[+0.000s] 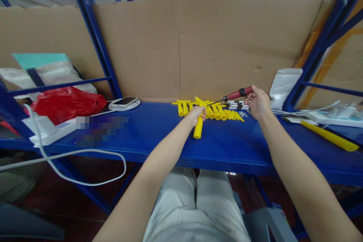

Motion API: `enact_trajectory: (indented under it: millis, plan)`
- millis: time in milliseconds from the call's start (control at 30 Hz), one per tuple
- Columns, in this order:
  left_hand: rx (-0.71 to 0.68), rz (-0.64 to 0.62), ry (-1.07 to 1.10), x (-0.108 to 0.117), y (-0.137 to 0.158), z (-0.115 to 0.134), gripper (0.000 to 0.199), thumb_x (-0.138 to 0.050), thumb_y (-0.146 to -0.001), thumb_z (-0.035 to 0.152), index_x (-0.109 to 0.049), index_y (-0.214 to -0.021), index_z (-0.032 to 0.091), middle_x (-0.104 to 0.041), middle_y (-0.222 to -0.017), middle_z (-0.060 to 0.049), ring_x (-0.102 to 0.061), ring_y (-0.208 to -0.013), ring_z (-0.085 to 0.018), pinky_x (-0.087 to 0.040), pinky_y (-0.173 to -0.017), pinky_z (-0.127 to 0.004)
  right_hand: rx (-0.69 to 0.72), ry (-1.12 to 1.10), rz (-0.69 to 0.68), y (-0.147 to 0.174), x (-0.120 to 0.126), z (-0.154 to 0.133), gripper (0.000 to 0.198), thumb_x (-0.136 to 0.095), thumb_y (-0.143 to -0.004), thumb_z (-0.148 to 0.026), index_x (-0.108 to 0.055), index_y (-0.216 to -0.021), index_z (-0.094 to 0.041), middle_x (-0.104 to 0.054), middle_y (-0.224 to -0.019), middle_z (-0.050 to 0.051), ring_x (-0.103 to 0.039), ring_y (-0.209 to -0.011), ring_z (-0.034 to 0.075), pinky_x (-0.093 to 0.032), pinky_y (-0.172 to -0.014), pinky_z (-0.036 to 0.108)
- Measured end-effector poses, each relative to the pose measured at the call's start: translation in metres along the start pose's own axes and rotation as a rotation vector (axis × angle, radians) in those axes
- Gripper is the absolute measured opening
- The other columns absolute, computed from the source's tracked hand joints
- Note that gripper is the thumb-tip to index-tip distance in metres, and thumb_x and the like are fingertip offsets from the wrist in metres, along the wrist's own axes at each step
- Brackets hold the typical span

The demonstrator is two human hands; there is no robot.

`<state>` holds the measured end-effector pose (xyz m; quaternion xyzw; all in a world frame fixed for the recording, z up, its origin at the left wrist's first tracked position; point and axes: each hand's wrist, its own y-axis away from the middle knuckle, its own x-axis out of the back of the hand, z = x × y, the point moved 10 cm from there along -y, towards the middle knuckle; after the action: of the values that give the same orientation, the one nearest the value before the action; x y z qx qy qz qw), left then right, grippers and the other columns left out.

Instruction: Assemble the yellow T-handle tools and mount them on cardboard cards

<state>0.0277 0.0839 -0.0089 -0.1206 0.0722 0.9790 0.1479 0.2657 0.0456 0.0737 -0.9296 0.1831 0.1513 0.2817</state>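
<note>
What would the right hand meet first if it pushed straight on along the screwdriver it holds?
Led by the red-handled screwdriver, the right hand would likely meet the yellow piece in the left hand first; whether tool and piece touch is unclear.

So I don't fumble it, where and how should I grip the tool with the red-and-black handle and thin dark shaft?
Probably by its thick handle, from the right: that end tilts up at your right hand, while the shaft slopes down leftward toward the yellow tubular plastic piece in your left hand.
</note>
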Motion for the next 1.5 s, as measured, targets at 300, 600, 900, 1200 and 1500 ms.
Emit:
enact_trajectory:
  millis: [300,600,900,1200,1500]
  plan:
    - [-0.003,0.0,0.044,0.001,-0.002,-0.001,0.022,-0.043,-0.081,0.001,-0.037,-0.071,0.02,-0.038,-0.048,0.009,-0.03,-0.032,-0.003,-0.021,-0.037,-0.016,-0.049,-0.014,-0.036,0.008,-0.008,-0.004,0.032,-0.068,-0.078,-0.048,-0.052,-0.073,-0.02,-0.042,-0.045,-0.007,-0.042,-0.038,0.007,-0.036,-0.036,0.017]
    - [-0.008,0.003,0.023,0.001,-0.002,-0.001,0.022,-0.042,-0.081,0.001,-0.037,-0.068,0.019,-0.038,-0.048,0.008,-0.03,-0.032,-0.002,-0.021,-0.037,-0.015,-0.032,-0.015,0.018,0.004,-0.001,-0.001,0.039,-0.077,-0.069,-0.046,-0.047,-0.069,-0.021,-0.046,-0.051,-0.008,-0.046,-0.043,0.007,-0.039,-0.039,0.017]
    - [-0.004,0.002,0.018,0.001,-0.001,0.0,0.023,-0.041,-0.084,0.003,-0.037,-0.069,0.02,-0.038,-0.047,0.009,-0.03,-0.032,-0.002,-0.022,-0.037,-0.015,-0.091,-0.004,0.029,0.002,0.004,0.008,0.04,-0.074,-0.068,-0.052,-0.049,-0.068,-0.021,-0.029,-0.039,-0.011,-0.03,-0.032,0.005,-0.027,-0.03,0.017]
    - [-0.002,0.014,0.012,0.002,-0.002,0.0,0.022,-0.042,-0.082,0.002,-0.037,-0.07,0.02,-0.038,-0.048,0.009,-0.03,-0.033,-0.003,-0.021,-0.038,-0.016,-0.098,-0.021,-0.061,0.01,-0.011,-0.001,0.029,-0.073,-0.076,-0.041,-0.053,-0.073,-0.02,-0.045,-0.051,-0.007,-0.045,-0.042,0.006,-0.039,-0.038,0.015]
    - [-0.014,0.006,-0.025,0.0,0.0,0.001,0.023,-0.038,-0.086,0.004,-0.036,-0.07,0.02,-0.038,-0.046,0.009,-0.03,-0.032,-0.002,-0.023,-0.038,-0.016,-0.048,0.007,0.029,0.004,-0.001,0.003,0.051,-0.081,-0.06,-0.05,-0.04,-0.064,-0.021,-0.041,-0.045,-0.01,-0.04,-0.035,0.006,-0.035,-0.031,0.016]
